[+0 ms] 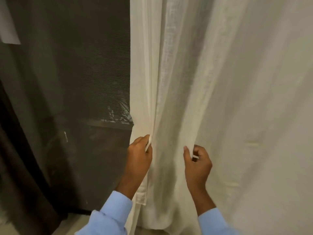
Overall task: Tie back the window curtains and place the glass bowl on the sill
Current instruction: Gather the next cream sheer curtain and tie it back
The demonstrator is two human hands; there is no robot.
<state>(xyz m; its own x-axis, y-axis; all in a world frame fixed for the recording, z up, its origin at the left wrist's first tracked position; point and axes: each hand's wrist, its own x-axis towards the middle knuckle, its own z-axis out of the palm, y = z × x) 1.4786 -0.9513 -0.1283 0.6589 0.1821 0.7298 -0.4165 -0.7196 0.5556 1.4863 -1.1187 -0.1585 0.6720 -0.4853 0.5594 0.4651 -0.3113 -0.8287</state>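
A cream sheer curtain hangs over the right two thirds of the view, down to the floor. My left hand grips its left edge, fingers curled round a fold of cloth. My right hand pinches another fold a little to the right, at about the same height. Between the two hands the cloth bunches into vertical pleats. Both arms wear light blue sleeves. No glass bowl and no sill show in this view.
A dark mesh screen over the window fills the left half, with faint outdoor shapes behind it. A dark brown curtain hangs at the far left. A strip of pale floor shows at the bottom.
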